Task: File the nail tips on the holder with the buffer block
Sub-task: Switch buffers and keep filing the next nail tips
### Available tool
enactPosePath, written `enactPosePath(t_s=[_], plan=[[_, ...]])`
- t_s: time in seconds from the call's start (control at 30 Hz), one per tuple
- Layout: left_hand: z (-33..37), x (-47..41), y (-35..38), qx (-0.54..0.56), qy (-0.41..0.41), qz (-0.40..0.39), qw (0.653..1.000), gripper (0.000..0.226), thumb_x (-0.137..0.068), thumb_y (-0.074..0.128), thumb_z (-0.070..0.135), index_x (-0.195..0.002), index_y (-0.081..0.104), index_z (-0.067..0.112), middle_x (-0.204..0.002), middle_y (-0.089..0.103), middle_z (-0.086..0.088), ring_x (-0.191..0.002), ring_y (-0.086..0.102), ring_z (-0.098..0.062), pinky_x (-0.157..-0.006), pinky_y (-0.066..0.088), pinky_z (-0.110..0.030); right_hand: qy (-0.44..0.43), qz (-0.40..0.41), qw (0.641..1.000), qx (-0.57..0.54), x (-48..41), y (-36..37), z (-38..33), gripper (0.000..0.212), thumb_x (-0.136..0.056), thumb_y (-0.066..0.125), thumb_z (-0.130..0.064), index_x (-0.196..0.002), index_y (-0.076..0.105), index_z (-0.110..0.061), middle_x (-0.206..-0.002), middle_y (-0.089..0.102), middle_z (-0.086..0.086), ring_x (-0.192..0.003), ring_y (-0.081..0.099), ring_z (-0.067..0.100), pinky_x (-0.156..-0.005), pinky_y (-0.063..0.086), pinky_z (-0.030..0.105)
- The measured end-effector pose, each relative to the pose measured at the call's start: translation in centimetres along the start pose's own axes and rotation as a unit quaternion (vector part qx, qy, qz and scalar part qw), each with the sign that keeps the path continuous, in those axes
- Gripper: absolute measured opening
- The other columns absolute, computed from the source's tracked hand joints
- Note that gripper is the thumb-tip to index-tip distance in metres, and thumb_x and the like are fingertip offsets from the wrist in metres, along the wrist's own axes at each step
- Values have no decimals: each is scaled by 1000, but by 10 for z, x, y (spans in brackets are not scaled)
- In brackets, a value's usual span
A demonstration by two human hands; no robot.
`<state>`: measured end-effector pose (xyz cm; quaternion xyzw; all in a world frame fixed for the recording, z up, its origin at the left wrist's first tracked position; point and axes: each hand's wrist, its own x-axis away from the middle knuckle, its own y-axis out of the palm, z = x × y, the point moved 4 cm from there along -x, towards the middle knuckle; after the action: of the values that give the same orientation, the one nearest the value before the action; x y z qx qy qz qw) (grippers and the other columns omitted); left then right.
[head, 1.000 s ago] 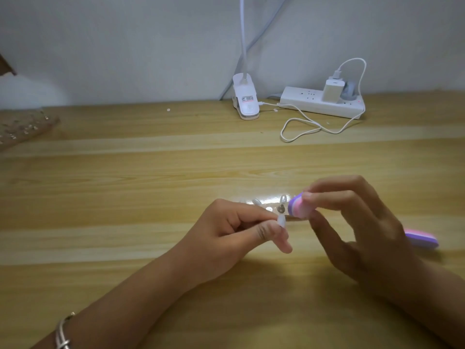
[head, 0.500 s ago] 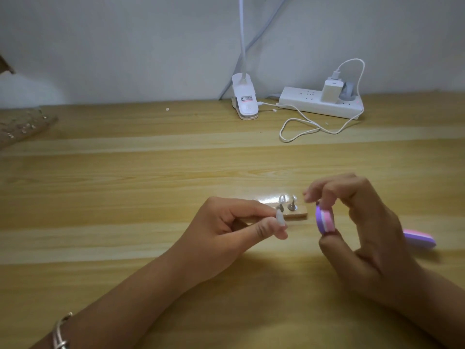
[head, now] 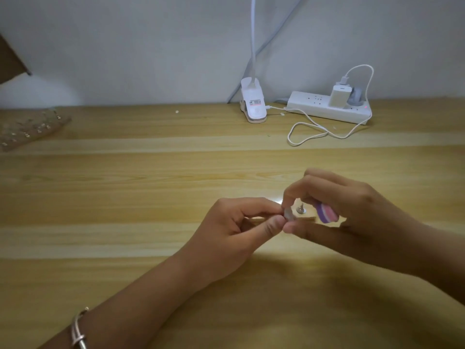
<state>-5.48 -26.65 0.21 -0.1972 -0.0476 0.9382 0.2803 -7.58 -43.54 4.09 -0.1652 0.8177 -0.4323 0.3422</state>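
One clear nail tip (head: 288,214) sits pinched between two hands: the left hand (head: 234,235) grips it with thumb and forefinger, while the right hand (head: 352,212) touches it and curls around one pink-and-purple buffer block (head: 327,214). One wooden holder (head: 308,218) lies just behind them on a pale wooden desk (head: 125,197), set against a grey wall (head: 125,46).

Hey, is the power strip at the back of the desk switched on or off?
On, it seems: a small red light glows at the right end of the power strip.
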Motion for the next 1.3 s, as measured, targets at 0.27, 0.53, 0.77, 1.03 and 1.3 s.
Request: enactPosePath(t_s=[0.27,0.53,0.77,1.03,1.3], plan=[[-1,4,-22,-132,-15,165,977,19,-78,79,5,-90,74,19,-82,71,7,-42,36,-2,-45,29,-12,55,-12,998,-7,-18,-7,26,28,-84,71,-51,-95,70,-25,-84,52,-17,-78,54,11,-68,49,33],[-4,2,-20,-281,-50,123,950,34,-70,87,25,-102,74,22,-94,68,11,-71,54,12,-59,37,-8,116,-37,991,52,-15,10,26,24,-79,71,-48,-95,70,-29,-80,46,-17,-70,48,-1,-59,38,29],[-9,1,-20,-312,-62,112,941,18,-76,78,14,-92,72,22,-88,68,11,-87,61,-4,-66,40,-11,142,-17,987,67,-5,5,29,35,-74,66,-61,-96,69,-35,-78,47,-19,-68,51,4,-59,43,31],[-6,2,-19,-329,-38,105,938,27,-77,79,14,-104,73,20,-100,68,10,-81,56,9,-66,34,-4,21,22,996,80,7,1,7,25,-87,71,-42,-93,77,-18,-78,52,-8,-59,48,13,-51,50,33],[14,7,5,-206,136,54,967,25,-80,77,6,-105,73,5,-105,72,-2,-59,46,16,-59,32,-2,29,123,991,-42,15,-4,-10,28,-79,78,-35,-98,76,-14,-75,44,-19,-65,43,-2,-64,33,6]])
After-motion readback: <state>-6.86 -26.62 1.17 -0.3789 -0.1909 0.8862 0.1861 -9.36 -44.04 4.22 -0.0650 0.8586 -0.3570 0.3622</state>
